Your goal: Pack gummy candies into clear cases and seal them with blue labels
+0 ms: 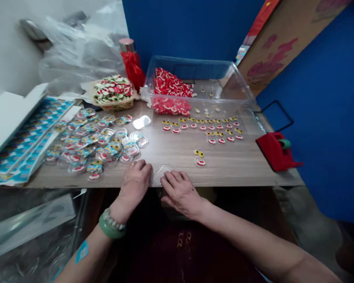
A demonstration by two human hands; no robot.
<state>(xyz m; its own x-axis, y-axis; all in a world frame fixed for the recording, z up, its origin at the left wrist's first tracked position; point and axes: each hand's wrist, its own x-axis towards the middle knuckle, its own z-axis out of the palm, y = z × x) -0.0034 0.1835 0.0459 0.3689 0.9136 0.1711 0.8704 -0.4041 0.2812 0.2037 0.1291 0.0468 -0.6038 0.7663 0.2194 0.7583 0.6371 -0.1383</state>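
Note:
A small clear plastic shell (159,173) lies at the table's front edge, between my two hands. My right hand (181,192) has its bent fingers on the shell's right side, its thumb below them. Just left of the shell, my left hand (135,181) is closed with curled fingers; what they hold, if anything, is hidden. Beyond my right hand sits a clear piece with two yellow eyes and a red-and-white mouth (200,158). Filled packs with blue printed cards (106,149) are heaped beyond my left hand, and a single clear lid (141,122) lies past them.
Rows of eye-and-mouth pieces (211,127) lie before a clear bin (242,88) holding red and white pieces. A heaped bowl (113,106) stands left of it. Blue printed sheets (38,129) are at the left. A red tape dispenser (275,153) is at the right edge.

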